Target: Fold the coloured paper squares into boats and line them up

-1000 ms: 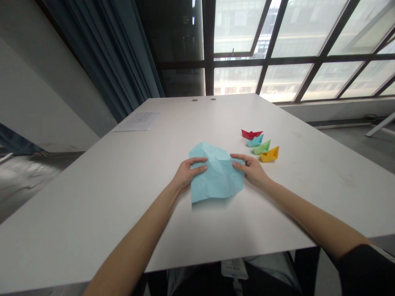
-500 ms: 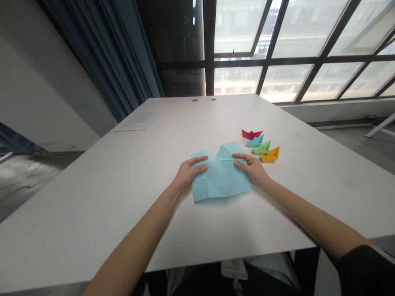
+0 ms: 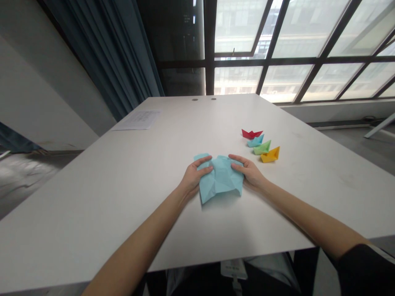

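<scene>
A creased sheet of light blue paper (image 3: 222,177) is held between my two hands, just above the near part of the white table. My left hand (image 3: 194,174) pinches its left side, thumb on the near face and the index finger along the top. On the opposite side my right hand (image 3: 248,169) grips the paper in the same way. The sheet bulges in the middle, and its lower edge hangs toward me. My other fingers are hidden behind the paper.
Right of my hands, four-sided folded boats stand in a slanting row: red (image 3: 252,134), blue (image 3: 255,141), green (image 3: 262,148) and yellow (image 3: 270,155). A printed sheet (image 3: 137,120) lies at the white table's (image 3: 123,185) far left. Windows (image 3: 240,33) rise behind.
My hands have come closer together, and the blue paper between them has buckled and looks narrower. Its raised top right flap has dropped lower. The folded boats have stayed put.
</scene>
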`<action>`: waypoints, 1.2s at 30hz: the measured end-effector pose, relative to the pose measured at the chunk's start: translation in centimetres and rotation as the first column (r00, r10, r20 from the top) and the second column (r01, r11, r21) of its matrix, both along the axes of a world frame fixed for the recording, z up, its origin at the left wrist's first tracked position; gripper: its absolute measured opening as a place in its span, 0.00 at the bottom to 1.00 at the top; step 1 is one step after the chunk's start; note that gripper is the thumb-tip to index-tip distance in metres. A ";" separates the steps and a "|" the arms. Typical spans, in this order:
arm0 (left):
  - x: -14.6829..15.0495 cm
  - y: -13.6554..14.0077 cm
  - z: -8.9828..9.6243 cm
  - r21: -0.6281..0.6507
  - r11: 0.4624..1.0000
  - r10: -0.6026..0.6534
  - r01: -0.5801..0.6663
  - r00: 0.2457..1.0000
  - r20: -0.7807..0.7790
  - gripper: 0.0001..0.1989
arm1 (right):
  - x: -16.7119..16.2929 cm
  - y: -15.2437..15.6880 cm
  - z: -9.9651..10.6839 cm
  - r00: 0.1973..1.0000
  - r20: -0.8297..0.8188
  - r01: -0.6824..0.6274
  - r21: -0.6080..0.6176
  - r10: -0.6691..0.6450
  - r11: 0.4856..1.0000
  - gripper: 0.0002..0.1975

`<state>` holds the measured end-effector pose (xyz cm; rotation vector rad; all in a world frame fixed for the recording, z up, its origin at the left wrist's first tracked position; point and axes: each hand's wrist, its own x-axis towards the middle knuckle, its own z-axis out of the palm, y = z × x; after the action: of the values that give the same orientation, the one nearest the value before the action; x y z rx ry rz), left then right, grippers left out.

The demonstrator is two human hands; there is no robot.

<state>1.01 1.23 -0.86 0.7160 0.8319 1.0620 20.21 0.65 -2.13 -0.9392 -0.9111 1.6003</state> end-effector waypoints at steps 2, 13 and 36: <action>0.1 0.0 -0.1 0.009 1.000 0.014 -0.014 1.000 0.013 0.29 | 0.0 0.1 0.0 1.000 0.026 -0.008 0.007 0.008 1.000 0.23; -1.8 1.2 -0.1 0.060 0.994 0.093 -0.087 0.990 -0.108 0.22 | 1.9 0.8 0.3 0.961 0.254 0.065 0.191 -0.113 0.979 0.26; -3.3 0.3 1.0 0.059 0.923 -0.382 0.380 0.923 0.036 0.31 | 2.8 0.8 0.6 0.947 0.110 -0.301 -0.011 0.301 0.953 0.31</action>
<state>-2.27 1.54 0.16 0.8539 0.5940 0.7466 23.00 1.42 -1.49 -0.9251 -1.1815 1.8143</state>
